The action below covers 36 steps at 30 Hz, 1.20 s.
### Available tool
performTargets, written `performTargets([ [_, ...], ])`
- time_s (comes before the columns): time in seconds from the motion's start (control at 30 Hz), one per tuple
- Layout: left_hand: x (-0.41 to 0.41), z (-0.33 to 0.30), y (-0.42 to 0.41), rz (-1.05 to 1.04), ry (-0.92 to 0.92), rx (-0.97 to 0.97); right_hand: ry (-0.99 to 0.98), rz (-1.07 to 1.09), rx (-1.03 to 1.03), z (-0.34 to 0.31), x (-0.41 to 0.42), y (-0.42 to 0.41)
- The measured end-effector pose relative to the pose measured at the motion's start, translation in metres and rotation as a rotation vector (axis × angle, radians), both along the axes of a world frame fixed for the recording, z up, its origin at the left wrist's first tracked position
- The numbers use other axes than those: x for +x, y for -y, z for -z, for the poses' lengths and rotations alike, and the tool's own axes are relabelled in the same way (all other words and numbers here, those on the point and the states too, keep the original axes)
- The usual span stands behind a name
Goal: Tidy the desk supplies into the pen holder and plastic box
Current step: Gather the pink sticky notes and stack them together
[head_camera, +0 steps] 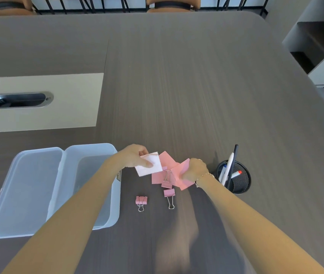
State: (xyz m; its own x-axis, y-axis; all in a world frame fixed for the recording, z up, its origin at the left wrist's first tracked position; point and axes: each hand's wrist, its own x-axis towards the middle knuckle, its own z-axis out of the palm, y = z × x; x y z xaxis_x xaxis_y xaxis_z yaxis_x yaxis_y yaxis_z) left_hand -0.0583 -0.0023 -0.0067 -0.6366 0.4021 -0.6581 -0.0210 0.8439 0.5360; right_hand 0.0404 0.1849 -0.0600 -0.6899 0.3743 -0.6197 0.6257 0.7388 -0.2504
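the left grip (135, 156) is clamped on a white note (150, 165) lifted beside the open box (90, 184), the right grip (194, 170) pinches a pink note (180, 171) on the surface (196, 86), with three clips (169, 192) just below them and the holder (236, 178) to its right.

I see bare table (196, 86) beyond the notes (160, 176); the box (90, 186) blocks my left, the holder (236, 177) my right, and clips (169, 192) lie nearer me
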Motion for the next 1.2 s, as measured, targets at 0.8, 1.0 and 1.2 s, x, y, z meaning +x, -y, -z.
performTargets([
  [0.8,0.002,0.05,-0.03,-0.369,0.03,0.075,-0.246,0.445,-0.463,-0.001,0.0,-0.004],
  [1.0,-0.007,0.043,-0.012,-0.526,0.219,0.314,-0.263,0.499,-0.507,-0.008,0.002,-0.013],
  [1.2,-0.009,0.037,-0.004,-0.559,0.311,0.411,-0.267,0.552,-0.691,-0.012,0.001,-0.009],
])
